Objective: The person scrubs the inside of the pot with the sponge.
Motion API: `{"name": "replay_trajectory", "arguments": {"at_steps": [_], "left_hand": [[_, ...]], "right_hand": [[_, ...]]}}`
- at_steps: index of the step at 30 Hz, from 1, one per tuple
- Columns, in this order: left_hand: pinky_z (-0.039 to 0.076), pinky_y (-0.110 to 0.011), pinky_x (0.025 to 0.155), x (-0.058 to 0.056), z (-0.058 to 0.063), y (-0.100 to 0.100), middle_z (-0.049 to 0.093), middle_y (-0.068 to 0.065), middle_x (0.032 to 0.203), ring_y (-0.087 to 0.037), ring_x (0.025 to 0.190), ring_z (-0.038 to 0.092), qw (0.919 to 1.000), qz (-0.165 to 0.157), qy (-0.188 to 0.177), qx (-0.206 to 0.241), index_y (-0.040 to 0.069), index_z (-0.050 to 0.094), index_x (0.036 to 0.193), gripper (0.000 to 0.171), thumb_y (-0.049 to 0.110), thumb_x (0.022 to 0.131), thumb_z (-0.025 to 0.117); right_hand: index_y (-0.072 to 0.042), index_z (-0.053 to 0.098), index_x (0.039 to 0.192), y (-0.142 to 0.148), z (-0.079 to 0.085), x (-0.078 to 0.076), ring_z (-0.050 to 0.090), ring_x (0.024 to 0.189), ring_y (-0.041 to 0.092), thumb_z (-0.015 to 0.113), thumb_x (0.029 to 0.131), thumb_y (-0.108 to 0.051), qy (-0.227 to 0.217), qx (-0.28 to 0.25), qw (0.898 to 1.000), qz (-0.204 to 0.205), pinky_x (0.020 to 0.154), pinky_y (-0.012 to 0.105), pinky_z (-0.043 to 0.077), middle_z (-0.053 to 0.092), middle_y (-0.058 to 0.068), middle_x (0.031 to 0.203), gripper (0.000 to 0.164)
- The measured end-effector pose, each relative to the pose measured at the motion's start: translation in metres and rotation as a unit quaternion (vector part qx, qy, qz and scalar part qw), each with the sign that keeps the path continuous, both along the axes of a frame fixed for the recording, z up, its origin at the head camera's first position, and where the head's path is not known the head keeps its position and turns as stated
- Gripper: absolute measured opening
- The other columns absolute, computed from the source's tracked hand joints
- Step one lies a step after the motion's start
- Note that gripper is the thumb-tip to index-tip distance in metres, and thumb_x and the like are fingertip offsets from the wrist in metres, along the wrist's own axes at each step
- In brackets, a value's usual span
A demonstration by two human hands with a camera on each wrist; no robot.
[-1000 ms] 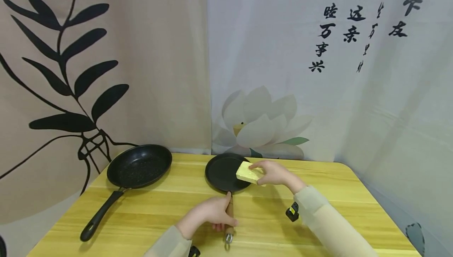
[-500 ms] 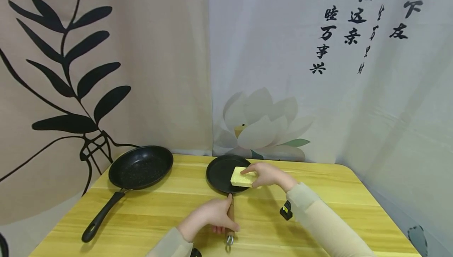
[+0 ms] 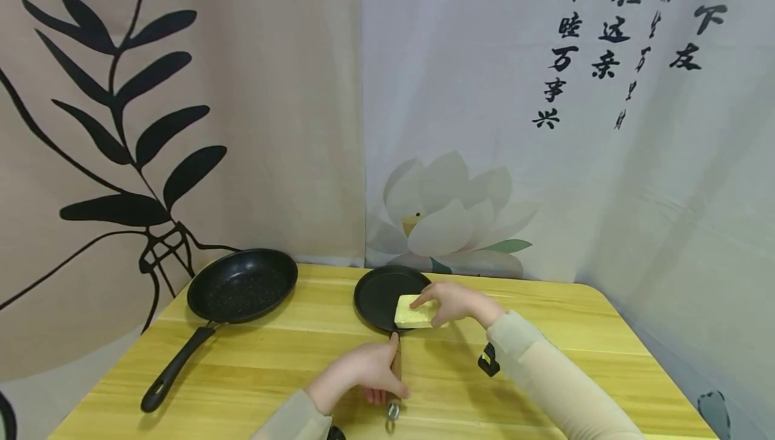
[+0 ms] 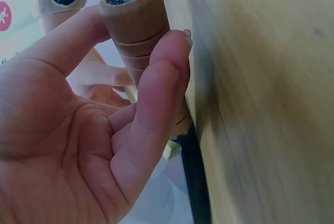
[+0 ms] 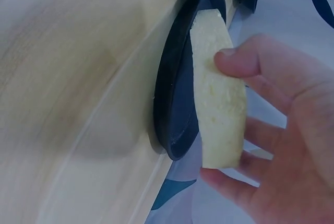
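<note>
A small flat black pan (image 3: 375,299) lies on the table with its wooden handle (image 4: 138,31) toward me. My left hand (image 3: 371,367) grips that handle, thumb on one side and fingers on the other; a metal hanging ring (image 3: 393,413) sticks out at its end. In my right hand (image 3: 455,303) is a pale yellow sponge (image 3: 412,312), pinched between thumb and fingers. The sponge (image 5: 219,93) is over the near right part of the pan, and in the right wrist view it lies along the rim. Its contact with the pan's base is hard to tell.
A larger black frying pan (image 3: 242,286) stands at the table's left, its black handle (image 3: 175,369) pointing toward the front left. The wooden table (image 3: 545,346) ends at a printed curtain (image 3: 290,124) behind and to the right.
My right hand has moved the sponge left over the small pan, then slightly toward me. The left hand stays on the handle, and the head view has shifted a little.
</note>
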State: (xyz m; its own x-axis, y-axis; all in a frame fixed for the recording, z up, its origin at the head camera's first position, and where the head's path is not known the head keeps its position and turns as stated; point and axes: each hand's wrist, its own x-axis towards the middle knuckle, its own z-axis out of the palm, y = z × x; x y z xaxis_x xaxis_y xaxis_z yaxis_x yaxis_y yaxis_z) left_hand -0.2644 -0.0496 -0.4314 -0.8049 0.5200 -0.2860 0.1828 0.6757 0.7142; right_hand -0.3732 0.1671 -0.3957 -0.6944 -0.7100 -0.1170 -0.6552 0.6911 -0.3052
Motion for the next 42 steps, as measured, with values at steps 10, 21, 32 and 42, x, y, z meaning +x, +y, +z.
{"name": "replay_trajectory", "arguments": {"at_steps": [10,21,32,42], "left_hand": [[0.054,-0.034,0.045,0.000,0.001,-0.001,0.064,-0.008,0.055,-0.020,0.042,0.060,1.0000,-0.002,0.006,-0.004,-0.013,0.013,0.149,0.105,0.026,0.079,0.081],[0.054,-0.035,0.045,0.002,0.002,-0.001,0.064,-0.009,0.055,-0.020,0.042,0.060,1.0000,-0.005,0.003,-0.002,-0.012,0.013,0.150,0.104,0.024,0.079,0.080],[0.053,-0.033,0.044,0.001,0.001,-0.001,0.064,-0.007,0.055,-0.018,0.041,0.059,0.9999,-0.010,0.004,-0.003,-0.014,0.013,0.149,0.104,0.025,0.080,0.080],[0.053,-0.032,0.043,0.001,0.002,-0.001,0.063,-0.006,0.053,-0.019,0.041,0.059,0.9998,-0.015,0.011,-0.004,-0.014,0.014,0.149,0.103,0.026,0.080,0.080]], "right_hand": [[-0.015,0.068,0.125,-0.009,-0.005,-0.002,0.047,0.127,0.032,0.070,0.074,0.001,0.014,0.006,0.999,0.030,0.090,0.039,0.048,0.056,0.013,0.134,0.054],[-0.018,0.068,0.126,-0.015,-0.012,0.001,0.045,0.129,0.035,0.069,0.078,0.000,0.014,-0.009,0.999,0.048,0.076,0.029,0.044,0.054,0.019,0.135,0.050],[-0.022,0.065,0.131,-0.025,-0.018,0.004,0.045,0.127,0.035,0.068,0.084,-0.005,0.017,-0.009,0.999,0.045,0.090,0.041,0.047,0.050,0.019,0.137,0.050],[-0.029,0.059,0.136,-0.035,-0.028,0.002,0.048,0.120,0.033,0.069,0.090,-0.018,0.030,0.009,0.999,0.041,0.093,0.046,0.047,0.049,0.019,0.133,0.049]]}}
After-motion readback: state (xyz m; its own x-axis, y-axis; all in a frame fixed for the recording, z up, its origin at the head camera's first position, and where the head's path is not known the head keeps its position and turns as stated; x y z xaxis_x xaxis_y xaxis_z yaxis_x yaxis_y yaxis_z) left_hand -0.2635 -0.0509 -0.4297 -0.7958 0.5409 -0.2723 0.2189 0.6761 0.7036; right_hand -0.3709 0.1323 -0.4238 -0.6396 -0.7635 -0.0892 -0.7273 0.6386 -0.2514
